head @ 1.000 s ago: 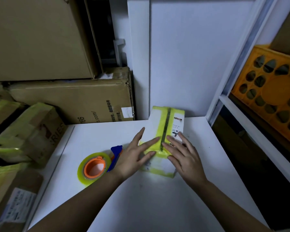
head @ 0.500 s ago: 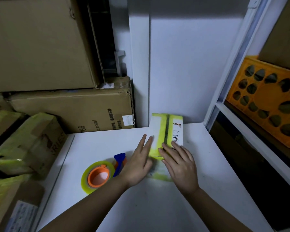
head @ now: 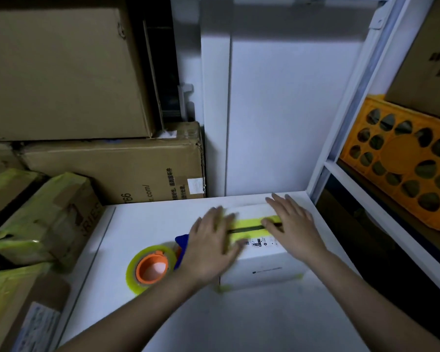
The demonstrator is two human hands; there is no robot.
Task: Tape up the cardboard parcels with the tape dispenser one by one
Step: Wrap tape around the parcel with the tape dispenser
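Note:
A small white parcel [head: 262, 260] lies crosswise on the white table [head: 239, 321], with a yellow tape strip and a dark seam running left to right along its top. My left hand [head: 211, 246] lies flat on the parcel's left end, blurred by motion. My right hand [head: 294, 226] lies flat on its right end, fingers straight. The tape dispenser [head: 151, 269], a yellowish roll on an orange core with a blue handle, sits on the table just left of my left hand, untouched.
Large cardboard boxes [head: 117, 171] are stacked behind the table at the left. Several yellow-taped parcels [head: 43, 219] pile up beside the table's left edge. A white shelf frame [head: 341, 148] stands at the right with an orange crate [head: 401, 161] on it.
The parcel has been turned from lengthwise to crosswise under both hands. My hands now sit apart at its two ends. The dispenser has not moved.

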